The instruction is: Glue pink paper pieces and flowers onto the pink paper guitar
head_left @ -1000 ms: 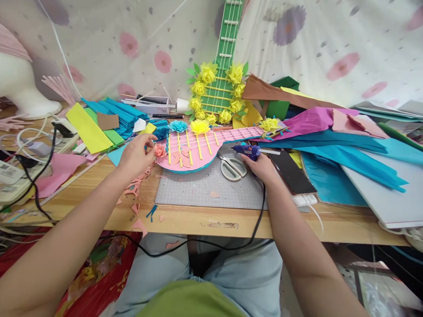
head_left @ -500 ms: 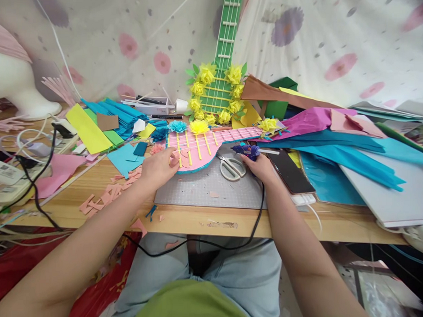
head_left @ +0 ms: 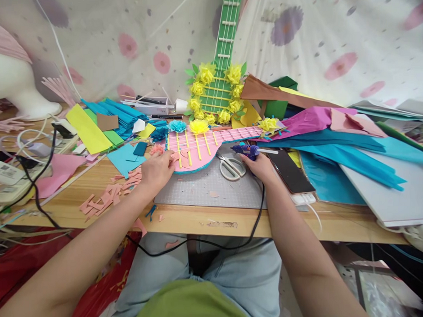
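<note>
A pink toy guitar [head_left: 206, 153] with yellow strips, white strings and a blue edge lies on the grey cutting mat [head_left: 196, 195]. My left hand [head_left: 158, 169] is at its lower left edge, fingers curled together; what they pinch, if anything, is hidden. Just behind that hand is a pink paper flower [head_left: 157, 149]. A blue paper flower [head_left: 177, 126] and a yellow paper flower [head_left: 199, 126] sit along the guitar's upper edge. In my right hand [head_left: 260, 165] is a dark blue glue gun [head_left: 245, 151], with a glue stick coming out of its back. Scissors [head_left: 232, 168] lie beside it.
A green guitar [head_left: 218, 91] ringed with yellow flowers stands behind. Pink paper scraps [head_left: 106, 198] are scattered left. To the right lie a phone [head_left: 294, 170] and blue crepe paper [head_left: 350, 158]. A black cord [head_left: 260, 215] hangs over the table's front edge.
My left hand has shifted slightly left along the guitar's edge, its fingers drawn closer together. The right hand and the glue gun stay in place.
</note>
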Tool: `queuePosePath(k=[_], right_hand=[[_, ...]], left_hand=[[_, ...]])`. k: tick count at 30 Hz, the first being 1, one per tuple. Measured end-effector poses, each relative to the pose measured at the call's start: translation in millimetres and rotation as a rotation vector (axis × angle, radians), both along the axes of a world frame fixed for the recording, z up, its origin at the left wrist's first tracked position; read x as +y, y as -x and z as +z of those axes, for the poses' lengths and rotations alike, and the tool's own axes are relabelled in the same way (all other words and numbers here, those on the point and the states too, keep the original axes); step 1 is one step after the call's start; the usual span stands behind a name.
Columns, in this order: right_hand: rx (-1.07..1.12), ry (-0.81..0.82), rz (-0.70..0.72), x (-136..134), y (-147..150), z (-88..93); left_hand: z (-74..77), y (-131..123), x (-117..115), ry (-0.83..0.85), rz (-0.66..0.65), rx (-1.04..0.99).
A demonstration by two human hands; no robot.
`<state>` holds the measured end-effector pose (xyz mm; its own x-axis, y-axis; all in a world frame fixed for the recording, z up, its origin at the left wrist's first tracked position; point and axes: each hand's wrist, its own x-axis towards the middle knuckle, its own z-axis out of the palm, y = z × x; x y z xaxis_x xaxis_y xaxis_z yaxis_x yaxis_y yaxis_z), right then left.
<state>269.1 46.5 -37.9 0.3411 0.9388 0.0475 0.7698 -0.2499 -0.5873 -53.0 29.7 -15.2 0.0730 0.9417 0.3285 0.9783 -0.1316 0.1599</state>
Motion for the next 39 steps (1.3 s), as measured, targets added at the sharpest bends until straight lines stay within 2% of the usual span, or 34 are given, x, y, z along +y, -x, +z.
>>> queuePosePath(k=[10,15,23,26,29,31,34,37,39], right_hand=[[0.010,-0.027,-0.013,0,-2,2.2],[-0.007,-0.018,-0.019,0,0,2.9],[-0.008,-0.015,-0.019,1,0,0.4],[0.016,-0.033,-0.022,1,-3,1.2],[0.053,-0.054,-0.030,-2,-11,5.9],[0.138,-0.075,-0.019,-7,-17,10.8],[0.398,-0.186,0.047,-16,-20,18.5],[0.640,-0.310,0.207,-22,-7,24.6],[0.689,-0.311,0.315,-23,10,27.9]], left_hand=[[-5.4,-2,-1,-0.069,0.021,-0.062],[0.0,-4,-3,-0.023,0.053,-0.089],[5.9,-7,-1,0.111,0.055,-0.363],[4.7,-7,-1,0.076,0.027,-0.421],[5.2,-9,-4,-0.047,-0.041,-0.490],[5.8,-14,-5,-0.118,-0.122,-0.602],[3.6,-26,-1,-0.115,-0.223,-0.872],[-3.0,-40,8,-0.071,-0.219,-1.134],[-8.0,-47,13,-0.062,-0.194,-1.252]])
